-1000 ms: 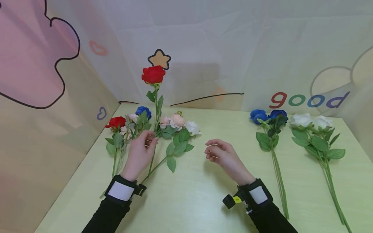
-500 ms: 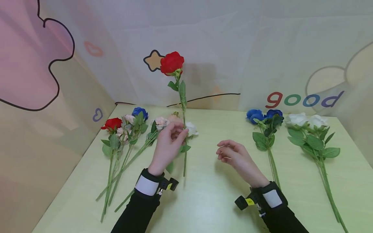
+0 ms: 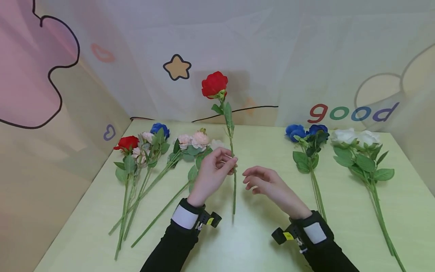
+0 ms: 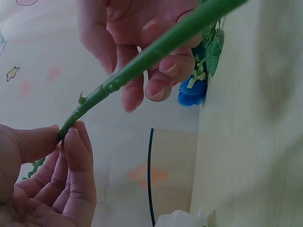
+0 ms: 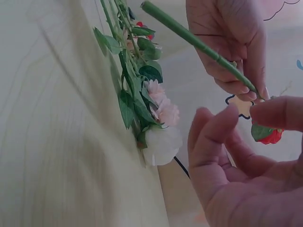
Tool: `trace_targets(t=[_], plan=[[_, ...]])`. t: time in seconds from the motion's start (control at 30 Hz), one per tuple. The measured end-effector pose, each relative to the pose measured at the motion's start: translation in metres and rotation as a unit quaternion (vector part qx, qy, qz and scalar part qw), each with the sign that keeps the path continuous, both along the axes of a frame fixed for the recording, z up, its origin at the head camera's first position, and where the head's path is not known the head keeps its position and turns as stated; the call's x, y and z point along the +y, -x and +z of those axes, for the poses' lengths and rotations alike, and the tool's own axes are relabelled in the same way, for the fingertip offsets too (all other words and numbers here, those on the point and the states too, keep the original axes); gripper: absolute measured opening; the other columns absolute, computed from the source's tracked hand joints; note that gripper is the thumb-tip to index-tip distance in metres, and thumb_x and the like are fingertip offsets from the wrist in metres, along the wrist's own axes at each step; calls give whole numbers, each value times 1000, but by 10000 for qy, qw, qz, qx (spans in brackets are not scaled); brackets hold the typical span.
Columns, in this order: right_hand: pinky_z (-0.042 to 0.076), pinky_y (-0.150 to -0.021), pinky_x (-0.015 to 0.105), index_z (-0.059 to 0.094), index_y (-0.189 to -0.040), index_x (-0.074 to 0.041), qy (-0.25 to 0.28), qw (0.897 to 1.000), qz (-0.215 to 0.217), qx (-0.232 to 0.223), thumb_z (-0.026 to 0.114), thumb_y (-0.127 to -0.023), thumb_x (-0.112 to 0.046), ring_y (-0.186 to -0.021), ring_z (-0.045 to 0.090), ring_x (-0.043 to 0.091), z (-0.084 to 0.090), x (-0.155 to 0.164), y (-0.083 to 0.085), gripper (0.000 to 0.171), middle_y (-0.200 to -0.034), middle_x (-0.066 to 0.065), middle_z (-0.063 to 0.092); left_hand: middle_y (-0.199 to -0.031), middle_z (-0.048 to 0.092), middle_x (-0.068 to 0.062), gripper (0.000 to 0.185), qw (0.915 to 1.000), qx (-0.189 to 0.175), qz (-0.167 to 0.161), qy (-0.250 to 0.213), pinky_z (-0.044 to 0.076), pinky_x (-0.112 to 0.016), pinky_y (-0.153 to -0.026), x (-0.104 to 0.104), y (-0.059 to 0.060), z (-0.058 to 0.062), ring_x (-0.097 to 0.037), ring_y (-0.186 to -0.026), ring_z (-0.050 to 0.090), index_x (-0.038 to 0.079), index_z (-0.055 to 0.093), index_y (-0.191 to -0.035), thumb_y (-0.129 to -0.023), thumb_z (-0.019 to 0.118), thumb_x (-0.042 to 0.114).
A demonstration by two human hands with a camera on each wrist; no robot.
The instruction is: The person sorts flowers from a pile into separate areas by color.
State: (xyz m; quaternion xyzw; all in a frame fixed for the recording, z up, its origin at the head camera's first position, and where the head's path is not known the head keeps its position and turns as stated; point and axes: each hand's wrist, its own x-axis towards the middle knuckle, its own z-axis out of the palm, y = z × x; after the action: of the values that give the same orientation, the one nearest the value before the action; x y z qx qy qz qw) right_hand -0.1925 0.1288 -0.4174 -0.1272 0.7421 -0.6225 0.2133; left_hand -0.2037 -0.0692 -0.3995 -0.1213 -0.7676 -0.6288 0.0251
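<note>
Head view, frame centre: the left hand (image 3: 212,173) pinches the green stem of an upright red artificial rose (image 3: 215,84) above the pale green surface (image 3: 244,241); the right hand (image 3: 268,183), fingers loosely relaxed, holds nothing just beside it.

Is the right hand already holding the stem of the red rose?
No. In the head view only the left hand pinches the red rose by its stem, while the right hand is beside it with nothing in it.

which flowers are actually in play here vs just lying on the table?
In play:
- red rose, held upright, stem pinched by the left hand
- right hand, open, close beside the stem, not on it

Lying about:
- mixed bunch on the table's left
- blue roses
- white roses
- table
</note>
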Motion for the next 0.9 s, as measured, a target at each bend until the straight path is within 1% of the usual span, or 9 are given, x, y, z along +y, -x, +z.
trace_targets(t=[0.1, 0.23, 0.3, 0.43, 0.5, 0.67, 0.7, 0.83, 0.9], plan=[[50, -86, 41, 51, -123, -1, 28, 9994, 351, -67, 48, -97, -24, -100, 58, 34, 1, -4, -3, 35, -113, 24, 55, -85, 68, -10, 19, 9999, 14, -25, 130, 56, -29, -67, 1, -1, -1, -25, -71, 67, 8, 59, -104, -91, 61, 21], [51, -84, 38, 50, -125, 1, 81, 9975, 699, -52, 49, -97, -24, -99, 60, 29, 2, -9, -6, 38, -113, 21, 57, -85, 68, -10, 19, 9998, 20, -10, 218, 55, -30, -66, 2, -1, -2, -15, -67, 66, 8, 59, -103, -91, 61, 22], [52, -83, 38, 50, -124, 5, 109, 9968, 793, 16, 49, -96, -23, -96, 61, 26, 2, -11, -7, 38, -112, 21, 58, -85, 68, -12, 20, 9998, 37, -14, 204, 55, -30, -66, 3, -1, -3, -15, -67, 66, 7, 58, -104, -90, 62, 22], [54, -79, 37, 53, -116, 8, 132, 9971, 727, 159, 52, -95, -19, -89, 63, 19, 0, -15, -9, 34, -106, 23, 60, -83, 68, -13, 23, 9996, 134, 13, 256, 55, -31, -64, 3, 1, -6, -19, -68, 66, 4, 59, -104, -90, 62, 22], [54, -77, 36, 55, -112, 7, 130, 9976, 628, 244, 53, -95, -18, -85, 63, 16, -1, -17, -10, 30, -101, 22, 62, -82, 68, -12, 24, 9993, 183, 42, 328, 55, -30, -63, 4, 1, -7, -19, -67, 66, 3, 58, -103, -90, 62, 23], [56, -73, 35, 57, -105, 5, 1, 9977, 433, 514, 57, -92, -17, -76, 63, 12, -4, -20, -11, 25, -91, 19, 63, -80, 69, -8, 21, 9980, 241, 159, 560, 52, -24, -60, 5, 0, -8, -11, -65, 65, 7, 58, -101, -90, 62, 24], [56, -72, 35, 57, -103, 5, -52, 9974, 410, 586, 58, -92, -17, -74, 63, 12, -4, -21, -11, 24, -90, 18, 63, -80, 69, -7, 21, 9978, 256, 175, 593, 52, -24, -59, 5, -1, -8, -12, -65, 65, 7, 58, -101, -90, 62, 24], [56, -70, 38, 58, -97, 2, -254, 9952, 334, 884, 60, -91, -16, -69, 64, 14, -5, -22, -12, 19, -86, 20, 63, -80, 69, -7, 23, 9968, 313, 232, 692, 51, -24, -58, 5, -1, -8, -22, -68, 67, 6, 58, -102, -90, 63, 25], [56, -69, 36, 58, -97, 2, -309, 9943, 329, 969, 60, -91, -16, -69, 64, 14, -5, -22, -12, 19, -85, 21, 62, -80, 69, -6, 25, 9964, 344, 232, 744, 50, -23, -57, 5, 0, -9, -25, -69, 67, 5, 58, -103, -90, 63, 26]])
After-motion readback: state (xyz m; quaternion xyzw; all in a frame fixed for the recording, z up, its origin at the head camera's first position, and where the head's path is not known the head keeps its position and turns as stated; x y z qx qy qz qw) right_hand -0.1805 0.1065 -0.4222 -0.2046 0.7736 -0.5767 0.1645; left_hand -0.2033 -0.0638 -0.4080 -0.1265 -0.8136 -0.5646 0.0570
